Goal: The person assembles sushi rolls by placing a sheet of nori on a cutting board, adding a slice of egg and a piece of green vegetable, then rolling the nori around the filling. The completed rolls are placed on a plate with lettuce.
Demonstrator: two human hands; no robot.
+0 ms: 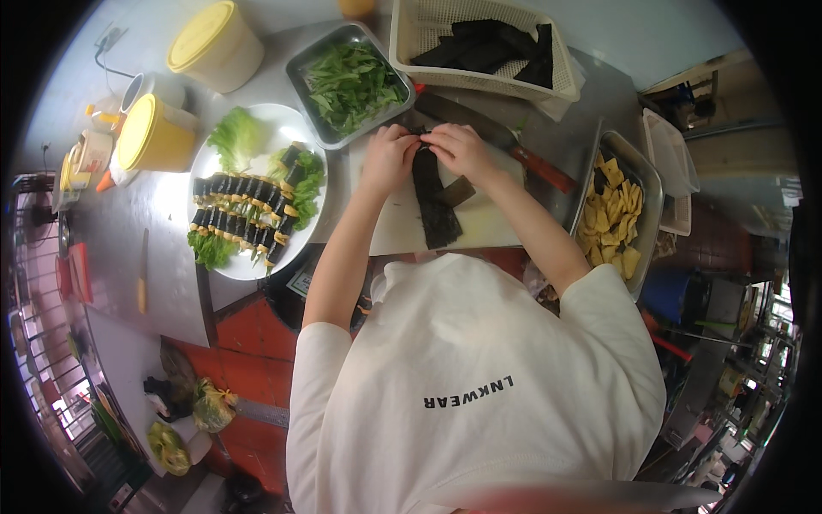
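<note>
On a white cutting board point(396, 228) lies a dark strip of what looks like seaweed point(435, 210), pointing toward me. At its far end my left hand point(390, 158) and my right hand point(462, 154) meet, fingertips pinched on a small dark roll, partly hidden by the fingers. A short brownish piece point(458, 192) lies beside the strip. Just beyond my right hand rests a large knife point(544, 168) with a reddish-brown handle. To the left, a white plate point(252, 272) bears rows of black-banded yellow rolls point(233, 221) and lettuce.
Past my hands stand a metal tray point(399, 110) of green leaves and a cream basket point(399, 34) with black sheets. A metal tray point(656, 195) of yellow-brown pieces sits at right. Yellow-lidded tubs point(224, 60) and a small knife point(143, 287) are at left.
</note>
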